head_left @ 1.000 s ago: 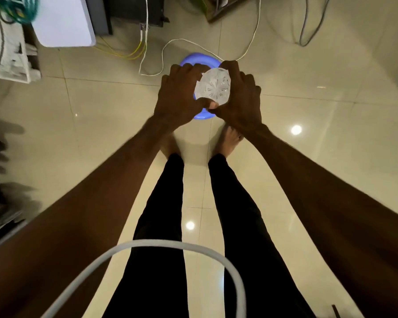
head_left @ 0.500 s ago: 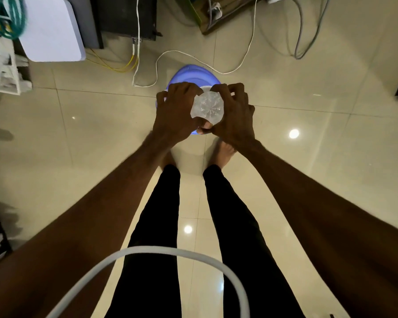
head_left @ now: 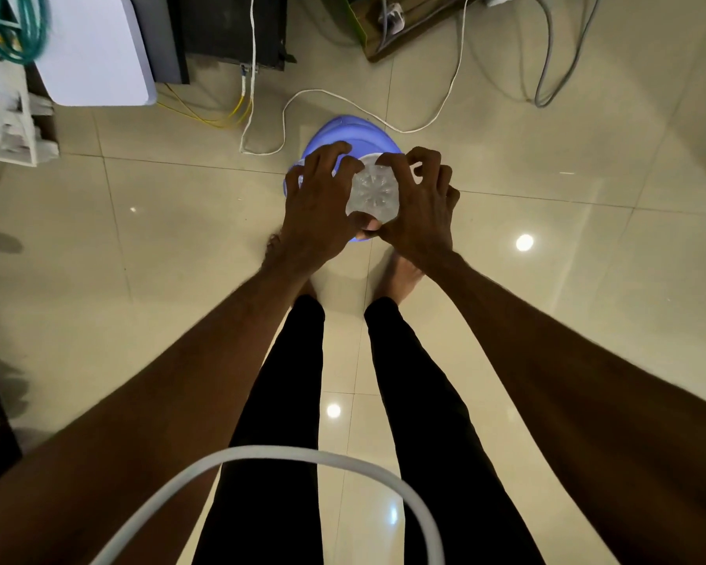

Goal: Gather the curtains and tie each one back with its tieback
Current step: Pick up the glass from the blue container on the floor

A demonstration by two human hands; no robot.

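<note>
From the head view, both hands meet over a clear, ribbed, round plastic object (head_left: 373,193) seen end-on; whether it is a bottle base or a cup cannot be told, and whether it holds anything cannot be made out. The left hand (head_left: 316,205) curls its fingers around the object's left side, and the right hand (head_left: 418,210) grips its right side with bent fingers, the thumbs touching beneath it. Directly under the hands, mostly hidden by them, sits a blue round plastic item (head_left: 351,134) on the tiled floor (head_left: 587,279); only its far rim and a sliver near the thumbs show, so its contents are hidden. No curtain or tieback can be seen anywhere in this view. Below the hands, bare feet are partly covered by the wrists, above black trouser legs (head_left: 286,422). Beyond the hands a white cable (head_left: 384,120) loops across the floor; far left of them are yellow wires (head_left: 221,116), a white panel (head_left: 94,51) and coiled green cord (head_left: 9,30), cut off by the edge. A blurred white loop (head_left: 302,458) crosses nearest the camera.
</note>
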